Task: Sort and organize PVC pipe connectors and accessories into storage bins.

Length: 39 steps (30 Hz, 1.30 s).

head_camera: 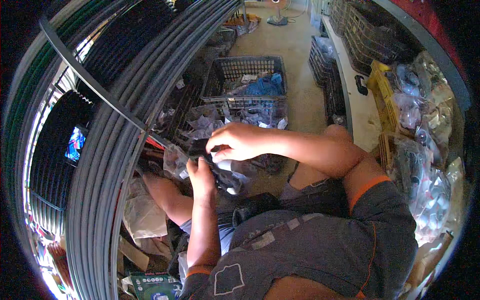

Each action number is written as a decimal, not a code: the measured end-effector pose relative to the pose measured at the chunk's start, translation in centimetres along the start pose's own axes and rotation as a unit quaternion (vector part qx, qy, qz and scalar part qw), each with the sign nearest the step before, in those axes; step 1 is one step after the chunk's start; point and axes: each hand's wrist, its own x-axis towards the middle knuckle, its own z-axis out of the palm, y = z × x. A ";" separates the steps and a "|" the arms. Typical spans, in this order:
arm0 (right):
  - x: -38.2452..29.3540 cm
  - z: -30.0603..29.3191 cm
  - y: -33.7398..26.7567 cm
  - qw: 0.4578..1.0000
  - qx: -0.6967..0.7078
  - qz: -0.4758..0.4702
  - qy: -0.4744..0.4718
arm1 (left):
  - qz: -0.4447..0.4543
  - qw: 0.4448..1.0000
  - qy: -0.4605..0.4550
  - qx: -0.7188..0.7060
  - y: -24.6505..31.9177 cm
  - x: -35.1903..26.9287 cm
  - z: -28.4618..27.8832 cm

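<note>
In front of my lap is a clear plastic bag (228, 182) with dark and white contents, too blurred to name. My left hand (202, 178) grips its left side, thumb on top. My right hand (240, 141) reaches in from the right, its fingers curled and pinched at a white piece (224, 165) on the bag's upper part. Those fingers partly cover the piece, so its shape is unclear. Another clear plastic bag (174, 161) lies just left of my hands.
Beyond my hands stands a black plastic crate (243, 98) holding blue and pale bagged items. Large coils of grey pipe (123, 108) in a metal frame rise at left. At right, clear bags of fittings (423, 180) lie near a yellow crate (382, 101). A fan (277, 18) stands far back.
</note>
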 end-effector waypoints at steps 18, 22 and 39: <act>-0.7 0.8 -1.3 0.991 0.096 0.088 0.008 | -0.011 0.990 -0.112 -0.086 1.5 0.8 -1.9; -0.6 0.6 -2.9 0.996 -0.037 0.025 -0.082 | -0.100 0.969 -0.202 -0.097 1.5 1.0 -2.7; 0.5 3.7 1.0 0.821 0.524 0.206 0.091 | 0.127 0.971 -0.081 -0.186 1.4 0.1 0.0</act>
